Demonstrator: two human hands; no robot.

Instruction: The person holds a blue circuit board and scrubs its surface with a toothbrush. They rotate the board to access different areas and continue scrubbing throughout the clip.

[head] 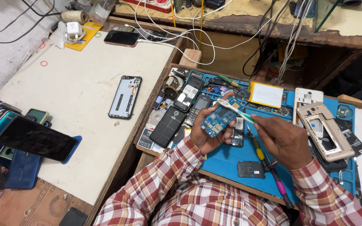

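Note:
My left hand (204, 136) holds a blue phone circuit board (219, 119) tilted up over the blue work mat (231, 157). My right hand (283, 140) grips a white and green toothbrush (234, 109), its bristle head resting on the upper edge of the board. Both sleeves are red and white plaid. A yellow-handled screwdriver (258, 150) and a pink-handled tool (279, 184) lie on the mat just under my right hand.
Around the mat lie several phones and parts: a black phone (168, 125), a yellow-edged battery (266, 94), a gold phone frame (326, 130), a small black cover (251, 169). A phone back frame (125, 96) lies on the white table, phones stacked at left (34, 140). Cables hang behind.

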